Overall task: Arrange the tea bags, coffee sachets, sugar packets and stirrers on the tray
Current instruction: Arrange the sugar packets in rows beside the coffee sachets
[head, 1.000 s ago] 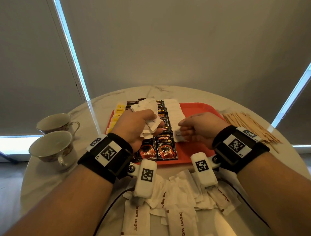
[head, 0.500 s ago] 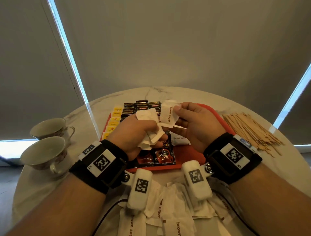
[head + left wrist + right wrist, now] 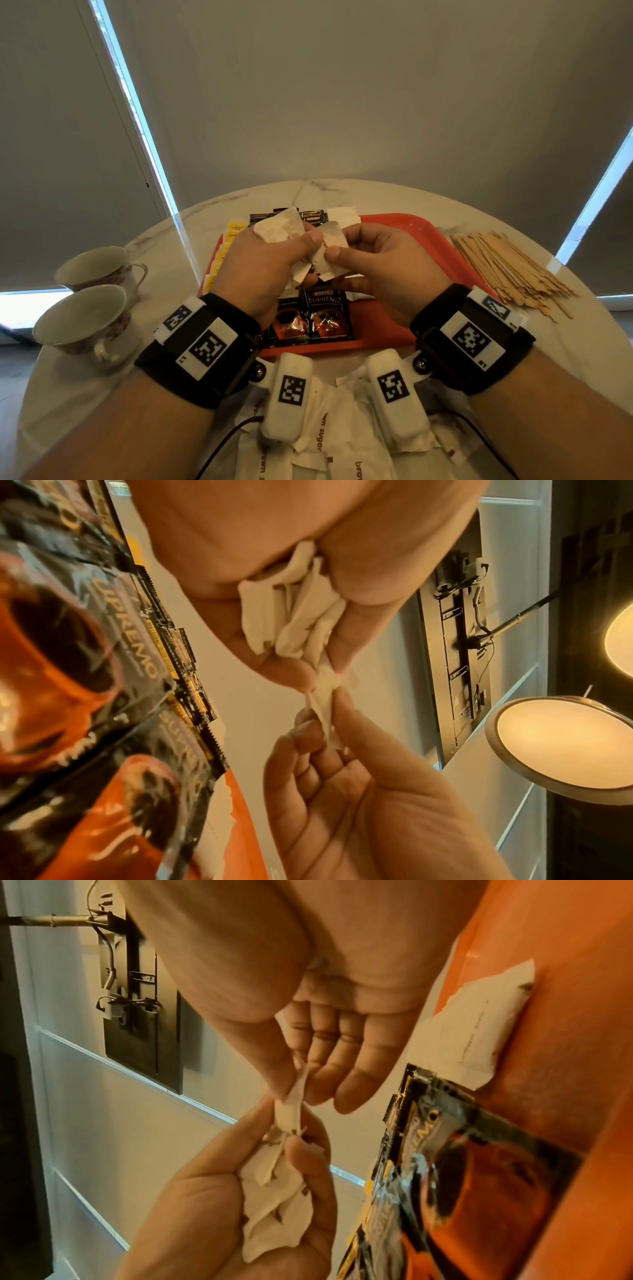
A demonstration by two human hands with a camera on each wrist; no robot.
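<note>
Sugar packets [image 3: 289,228] between both hands [image 3: 317,263]

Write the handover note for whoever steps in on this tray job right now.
Left hand: grips a bunch of white sugar packets above the red tray.
Right hand: pinches a single packet against that bunch.
Done: yellow tea bags line the tray's left edge, coffee sachets beside them, a few sugar packets next over.
Left: more brown sugar packets lie loose on the table in front of the tray; the wooden stirrers lie on the table right of it.
</note>
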